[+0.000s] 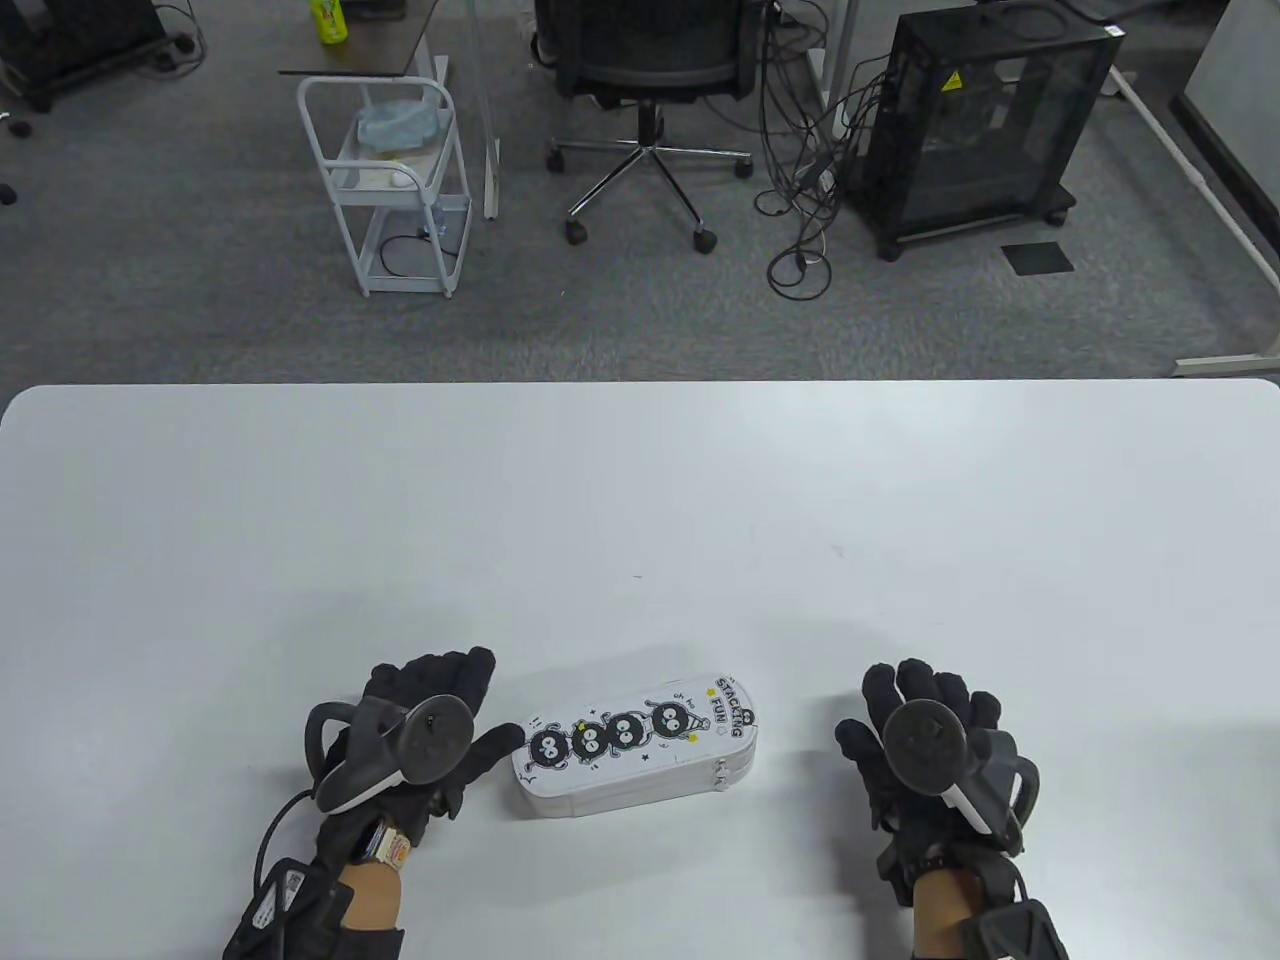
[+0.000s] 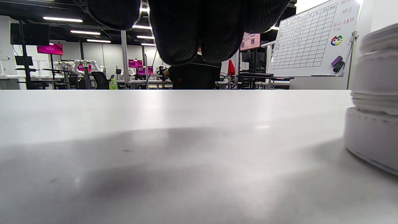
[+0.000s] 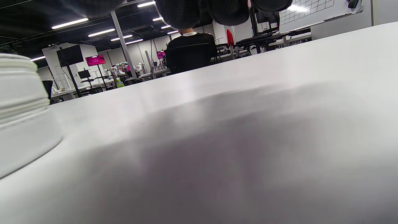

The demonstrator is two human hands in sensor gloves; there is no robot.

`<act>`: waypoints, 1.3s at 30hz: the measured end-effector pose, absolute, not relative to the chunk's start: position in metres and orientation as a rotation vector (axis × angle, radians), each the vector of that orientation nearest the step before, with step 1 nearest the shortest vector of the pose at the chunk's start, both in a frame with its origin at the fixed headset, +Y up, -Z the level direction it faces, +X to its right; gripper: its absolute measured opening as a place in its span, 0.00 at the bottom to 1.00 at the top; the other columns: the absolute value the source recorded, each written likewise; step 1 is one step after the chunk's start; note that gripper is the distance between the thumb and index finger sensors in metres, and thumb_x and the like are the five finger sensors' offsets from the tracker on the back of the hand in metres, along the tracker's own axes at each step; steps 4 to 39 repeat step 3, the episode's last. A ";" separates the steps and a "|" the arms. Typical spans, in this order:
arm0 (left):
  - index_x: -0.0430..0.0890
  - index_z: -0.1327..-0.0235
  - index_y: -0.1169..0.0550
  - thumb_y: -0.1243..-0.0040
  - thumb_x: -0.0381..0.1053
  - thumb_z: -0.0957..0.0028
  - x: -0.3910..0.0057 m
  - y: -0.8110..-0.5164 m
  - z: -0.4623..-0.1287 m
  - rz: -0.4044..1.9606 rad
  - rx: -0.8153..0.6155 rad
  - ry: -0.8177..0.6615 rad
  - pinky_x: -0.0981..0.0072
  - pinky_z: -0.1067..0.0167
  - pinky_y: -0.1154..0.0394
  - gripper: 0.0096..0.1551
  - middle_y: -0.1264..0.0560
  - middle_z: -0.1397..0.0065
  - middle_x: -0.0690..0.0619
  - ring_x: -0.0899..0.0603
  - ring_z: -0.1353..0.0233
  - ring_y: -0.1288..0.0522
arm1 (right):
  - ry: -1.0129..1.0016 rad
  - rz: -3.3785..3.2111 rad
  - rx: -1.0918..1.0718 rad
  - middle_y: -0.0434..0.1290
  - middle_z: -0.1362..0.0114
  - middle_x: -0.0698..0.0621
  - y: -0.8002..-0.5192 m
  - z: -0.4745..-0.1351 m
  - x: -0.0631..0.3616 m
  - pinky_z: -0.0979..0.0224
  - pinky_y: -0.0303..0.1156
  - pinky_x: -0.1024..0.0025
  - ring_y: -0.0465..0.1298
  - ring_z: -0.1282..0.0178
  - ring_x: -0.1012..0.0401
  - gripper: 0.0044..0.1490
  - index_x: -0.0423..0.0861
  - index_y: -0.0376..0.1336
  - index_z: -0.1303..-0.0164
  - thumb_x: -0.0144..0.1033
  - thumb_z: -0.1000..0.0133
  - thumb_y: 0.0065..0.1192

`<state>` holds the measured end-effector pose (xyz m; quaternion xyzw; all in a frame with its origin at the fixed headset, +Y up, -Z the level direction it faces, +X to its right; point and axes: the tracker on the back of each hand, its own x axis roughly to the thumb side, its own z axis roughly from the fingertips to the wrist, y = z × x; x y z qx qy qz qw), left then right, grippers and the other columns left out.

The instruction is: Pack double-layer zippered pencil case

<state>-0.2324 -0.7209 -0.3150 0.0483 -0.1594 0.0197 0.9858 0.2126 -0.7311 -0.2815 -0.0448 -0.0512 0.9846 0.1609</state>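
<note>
A white double-layer pencil case point(image 1: 635, 748) with black cartoon figures and the words "STACKING FUN" lies zipped shut on the white table point(image 1: 640, 500), near the front edge. My left hand point(image 1: 440, 720) rests flat on the table just left of the case, its thumb reaching close to the case's left end. My right hand point(image 1: 915, 715) rests flat on the table to the right of the case, apart from it. Both hands are empty. The case's end shows in the left wrist view point(image 2: 373, 102) and in the right wrist view point(image 3: 21, 112).
Beyond the table's far edge are a white trolley point(image 1: 395, 190), an office chair point(image 1: 645, 80) and a black cabinet point(image 1: 985, 120) on the grey carpet.
</note>
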 end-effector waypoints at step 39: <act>0.54 0.29 0.34 0.58 0.83 0.60 -0.231 -0.720 -0.313 0.034 0.096 -0.328 0.36 0.31 0.33 0.51 0.27 0.25 0.50 0.35 0.26 0.24 | -0.132 2.795 -0.133 0.55 0.14 0.39 -0.732 -0.282 0.213 0.22 0.39 0.35 0.52 0.17 0.36 0.48 0.48 0.55 0.22 0.60 0.51 0.55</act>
